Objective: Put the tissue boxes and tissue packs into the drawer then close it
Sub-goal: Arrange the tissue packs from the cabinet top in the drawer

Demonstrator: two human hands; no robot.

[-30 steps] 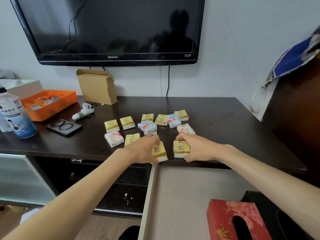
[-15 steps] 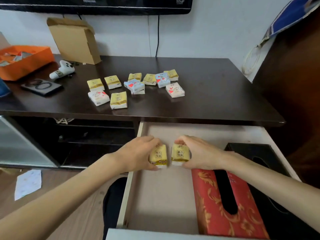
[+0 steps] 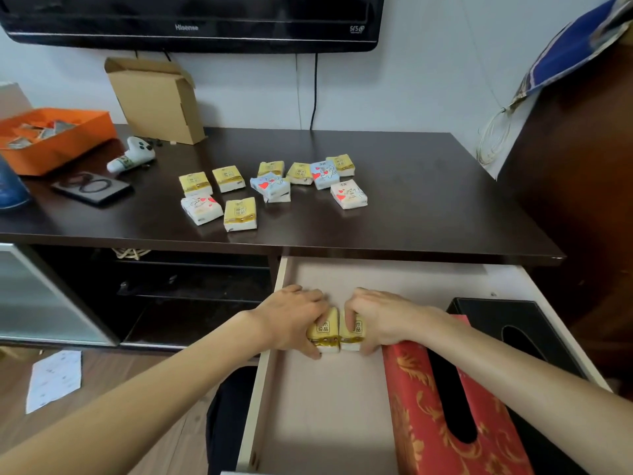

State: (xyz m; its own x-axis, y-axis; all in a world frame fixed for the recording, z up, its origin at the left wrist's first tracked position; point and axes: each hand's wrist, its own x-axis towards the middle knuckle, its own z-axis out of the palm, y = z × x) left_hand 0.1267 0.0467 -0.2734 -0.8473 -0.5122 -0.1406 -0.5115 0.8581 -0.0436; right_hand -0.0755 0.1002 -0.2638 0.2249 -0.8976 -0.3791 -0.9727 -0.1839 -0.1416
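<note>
Drawer point(image 3: 342, 406) open. Red tissue box point(image 3: 435, 423) and black tissue box point(image 3: 520, 323) already inside, right side. Left hand point(image 3: 294, 320) and right hand point(image 3: 383, 320) each set a yellow tissue pack point(image 3: 323, 332) on the drawer floor, packs touching, fingers point(image 3: 317, 353) pinching the edges. About eleven tissue packs point(image 3: 274, 186) left on the dark surface point(image 3: 428, 207); closing still to do. TV point(image 3: 191, 18) reads "Hisense". Pack characters too small to read.
</note>
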